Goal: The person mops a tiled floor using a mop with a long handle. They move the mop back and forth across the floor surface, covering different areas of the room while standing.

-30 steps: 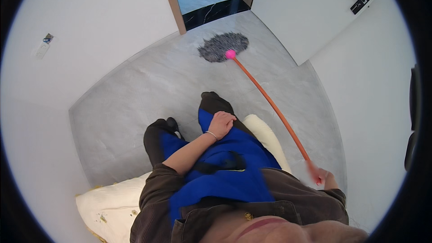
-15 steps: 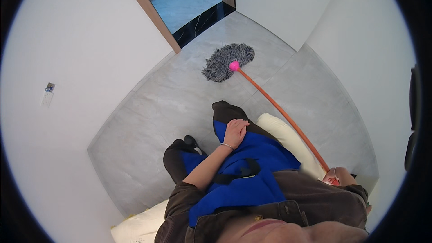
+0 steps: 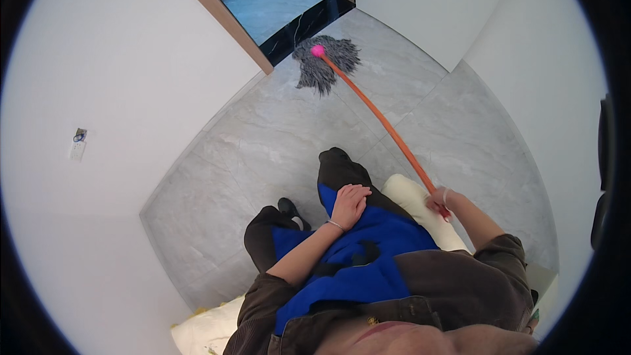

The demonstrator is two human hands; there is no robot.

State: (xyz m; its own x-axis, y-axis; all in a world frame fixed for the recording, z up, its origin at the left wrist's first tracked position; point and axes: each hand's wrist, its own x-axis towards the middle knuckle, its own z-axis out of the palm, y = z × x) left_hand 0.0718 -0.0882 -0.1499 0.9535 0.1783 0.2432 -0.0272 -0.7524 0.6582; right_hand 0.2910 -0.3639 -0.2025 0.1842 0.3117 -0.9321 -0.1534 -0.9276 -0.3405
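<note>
My right hand (image 3: 442, 202) is wrapped round the near end of an orange mop handle (image 3: 381, 118), in front of me on the right. The handle slants away to the far left and ends in a pink joint (image 3: 318, 50). Below that joint a mop head (image 3: 342, 52) of grey shaggy strands lies spread on the floor, close to the black threshold of a doorway. My left hand (image 3: 351, 205) holds nothing and rests flat on my right thigh, over a blue apron (image 3: 388, 229), its fingers stretched out.
I sit on a cream padded seat (image 3: 415, 200). Beyond the wood-framed doorway with its black stone threshold (image 3: 309, 28) lies another tiled floor. A white door (image 3: 411, 6) stands at the far right. White walls (image 3: 118, 85) flank the grey tiled floor (image 3: 217, 171); the left one carries a socket (image 3: 77, 152).
My right hand has moved forward and to the left from beside my hip, pushing the mop. The mop head has slid away toward the threshold. My left hand stays on my thigh.
</note>
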